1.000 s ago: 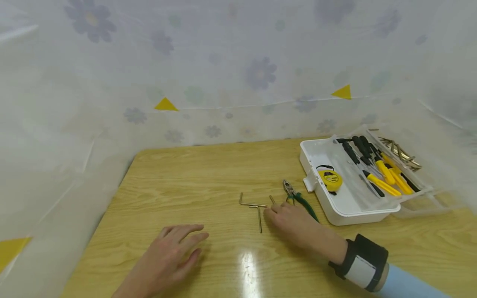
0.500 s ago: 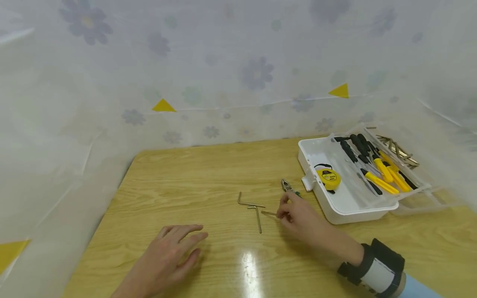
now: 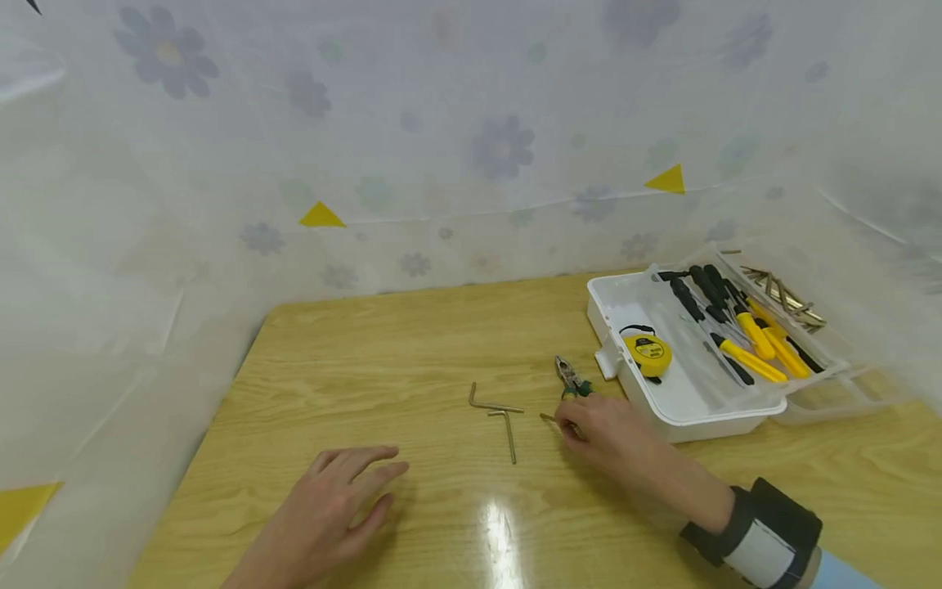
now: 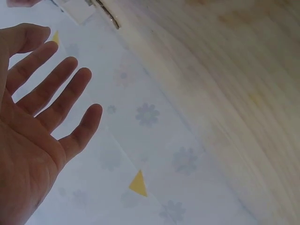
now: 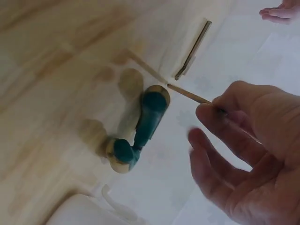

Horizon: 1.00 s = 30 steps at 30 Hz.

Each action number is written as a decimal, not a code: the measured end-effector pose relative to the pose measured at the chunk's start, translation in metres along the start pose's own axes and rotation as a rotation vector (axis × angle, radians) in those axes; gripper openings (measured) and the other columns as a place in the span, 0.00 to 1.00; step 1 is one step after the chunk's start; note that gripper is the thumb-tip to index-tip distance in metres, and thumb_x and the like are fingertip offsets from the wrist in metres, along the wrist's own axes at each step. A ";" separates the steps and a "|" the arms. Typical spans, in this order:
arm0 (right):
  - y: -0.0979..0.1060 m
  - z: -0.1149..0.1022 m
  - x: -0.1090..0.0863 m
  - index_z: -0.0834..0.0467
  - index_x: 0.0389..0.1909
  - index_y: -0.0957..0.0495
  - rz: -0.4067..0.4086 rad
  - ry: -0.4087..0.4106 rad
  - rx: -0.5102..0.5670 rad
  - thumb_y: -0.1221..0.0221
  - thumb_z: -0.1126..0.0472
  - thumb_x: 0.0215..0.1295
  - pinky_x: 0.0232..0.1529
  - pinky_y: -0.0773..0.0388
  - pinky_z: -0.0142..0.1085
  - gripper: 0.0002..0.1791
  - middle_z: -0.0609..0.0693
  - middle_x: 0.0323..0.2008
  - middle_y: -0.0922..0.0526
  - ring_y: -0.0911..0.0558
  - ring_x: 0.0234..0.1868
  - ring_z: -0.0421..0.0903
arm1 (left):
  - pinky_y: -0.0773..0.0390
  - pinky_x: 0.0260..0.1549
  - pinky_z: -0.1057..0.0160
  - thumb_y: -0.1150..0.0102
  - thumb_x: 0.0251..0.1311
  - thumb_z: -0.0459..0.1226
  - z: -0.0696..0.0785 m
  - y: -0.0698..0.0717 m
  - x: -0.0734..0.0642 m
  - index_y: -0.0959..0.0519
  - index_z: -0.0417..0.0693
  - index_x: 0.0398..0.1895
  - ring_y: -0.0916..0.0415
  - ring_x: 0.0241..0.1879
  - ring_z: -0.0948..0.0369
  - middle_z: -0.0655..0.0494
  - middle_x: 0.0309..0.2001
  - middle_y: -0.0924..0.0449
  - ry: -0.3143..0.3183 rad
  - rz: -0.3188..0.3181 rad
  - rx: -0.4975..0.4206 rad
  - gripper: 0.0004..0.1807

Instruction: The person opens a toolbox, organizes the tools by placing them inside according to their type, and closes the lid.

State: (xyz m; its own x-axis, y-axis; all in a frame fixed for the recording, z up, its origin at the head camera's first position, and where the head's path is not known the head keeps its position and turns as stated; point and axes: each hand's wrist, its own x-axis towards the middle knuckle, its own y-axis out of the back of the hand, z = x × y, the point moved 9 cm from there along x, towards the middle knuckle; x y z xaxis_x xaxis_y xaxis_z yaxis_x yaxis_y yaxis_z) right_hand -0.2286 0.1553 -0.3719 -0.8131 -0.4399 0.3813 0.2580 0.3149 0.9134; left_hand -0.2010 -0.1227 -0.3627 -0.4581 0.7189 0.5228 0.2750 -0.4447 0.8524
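My right hand (image 3: 614,429) pinches a thin brass-coloured hex key (image 5: 190,94) between thumb and forefinger; part of the key is hidden by the fingers. Just beyond that hand lies a pair of pliers (image 3: 568,376), whose green handles (image 5: 151,115) show in the right wrist view. Two L-shaped hex keys rest on the table to the left of it: one key (image 3: 495,406) farther back, the other key (image 3: 510,440) closer to me. My left hand (image 3: 320,507) holds nothing, its fingers spread and loosely bent over the table's near left part.
At the right stands a white toolbox (image 3: 706,432) with a yellow tape measure (image 3: 649,357) inside. Its clear lid tray carries black-handled screwdrivers (image 3: 687,299), yellow-handled tools (image 3: 754,360) and more brass-coloured keys (image 3: 783,296). A flowered sheet (image 3: 441,164) walls off the wooden table (image 3: 368,352).
My right hand has drawn back to the right with the hex key, which was by its fingertips earlier. The pliers' head shows more than half a second ago. My left hand has stayed put.
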 end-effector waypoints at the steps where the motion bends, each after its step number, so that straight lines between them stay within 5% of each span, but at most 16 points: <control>1: 0.002 0.000 0.000 0.51 0.29 0.19 0.006 -0.006 -0.021 0.28 0.69 0.52 0.26 0.31 0.28 0.11 0.39 0.26 0.17 0.28 0.28 0.37 | 0.17 0.40 0.52 0.66 0.80 0.52 0.000 0.000 0.000 0.15 0.54 0.53 0.16 0.46 0.59 0.57 0.54 0.15 0.003 0.000 -0.001 0.26; 10: 0.012 0.018 -0.002 0.56 0.32 0.14 -0.071 -0.182 0.127 0.31 0.69 0.58 0.29 0.25 0.29 0.05 0.42 0.27 0.17 0.26 0.28 0.33 | 0.17 0.40 0.52 0.60 0.79 0.51 -0.003 0.001 0.000 0.16 0.55 0.54 0.16 0.47 0.59 0.56 0.54 0.15 0.009 -0.002 0.004 0.22; 13: 0.033 0.024 -0.007 0.56 0.32 0.14 0.079 -0.118 0.130 0.29 0.71 0.53 0.26 0.25 0.26 0.08 0.42 0.26 0.15 0.25 0.25 0.31 | 0.17 0.41 0.52 0.60 0.79 0.51 -0.004 0.000 0.000 0.17 0.55 0.55 0.16 0.48 0.59 0.56 0.56 0.16 0.009 -0.009 0.008 0.22; 18: 0.092 0.048 -0.026 0.56 0.28 0.14 0.406 -0.069 0.053 0.28 0.75 0.42 0.24 0.26 0.18 0.13 0.47 0.24 0.12 0.21 0.23 0.28 | 0.18 0.44 0.52 0.40 0.69 0.45 -0.001 -0.007 0.006 0.18 0.57 0.58 0.18 0.52 0.58 0.57 0.61 0.19 -0.006 -0.041 -0.014 0.16; 21: 0.129 0.075 -0.041 0.59 0.28 0.13 0.517 -0.161 0.035 0.29 0.75 0.43 0.26 0.28 0.14 0.11 0.45 0.23 0.12 0.24 0.25 0.18 | 0.18 0.46 0.52 0.30 0.57 0.41 0.005 -0.012 0.015 0.18 0.57 0.58 0.18 0.54 0.58 0.57 0.62 0.19 -0.036 -0.055 -0.032 0.23; 26: 0.173 0.126 -0.076 0.65 0.35 0.13 0.572 -0.444 0.014 0.31 0.71 0.54 0.29 0.34 0.08 0.07 0.11 0.26 0.26 0.32 0.28 0.05 | 0.18 0.45 0.53 0.27 0.51 0.38 0.024 -0.021 0.032 0.18 0.56 0.56 0.18 0.55 0.59 0.56 0.60 0.18 -0.138 -0.051 -0.045 0.25; 28: 0.178 0.149 -0.092 0.69 0.42 0.15 0.520 -0.601 0.015 0.35 0.68 0.63 0.28 0.36 0.09 0.10 0.17 0.27 0.21 0.35 0.27 0.04 | 0.17 0.46 0.54 0.28 0.52 0.38 0.033 -0.025 0.037 0.19 0.56 0.56 0.18 0.55 0.60 0.57 0.59 0.18 -0.183 -0.048 -0.048 0.25; 30: 0.177 0.169 -0.106 0.71 0.48 0.19 0.444 -0.748 0.019 0.41 0.64 0.70 0.26 0.36 0.13 0.14 0.36 0.28 0.13 0.37 0.25 0.06 | 0.17 0.48 0.55 0.29 0.53 0.38 0.042 -0.028 0.041 0.19 0.57 0.56 0.18 0.56 0.60 0.57 0.59 0.18 -0.215 -0.057 -0.058 0.24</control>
State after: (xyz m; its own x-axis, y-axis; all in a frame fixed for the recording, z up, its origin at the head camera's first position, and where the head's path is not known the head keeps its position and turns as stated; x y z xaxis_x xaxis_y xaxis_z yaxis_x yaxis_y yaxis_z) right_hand -0.1847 0.4001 -0.2750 -0.7703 0.3928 0.5023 0.6295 0.3431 0.6971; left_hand -0.1918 -0.0582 -0.3651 -0.2795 0.8381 0.4685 0.2018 -0.4258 0.8820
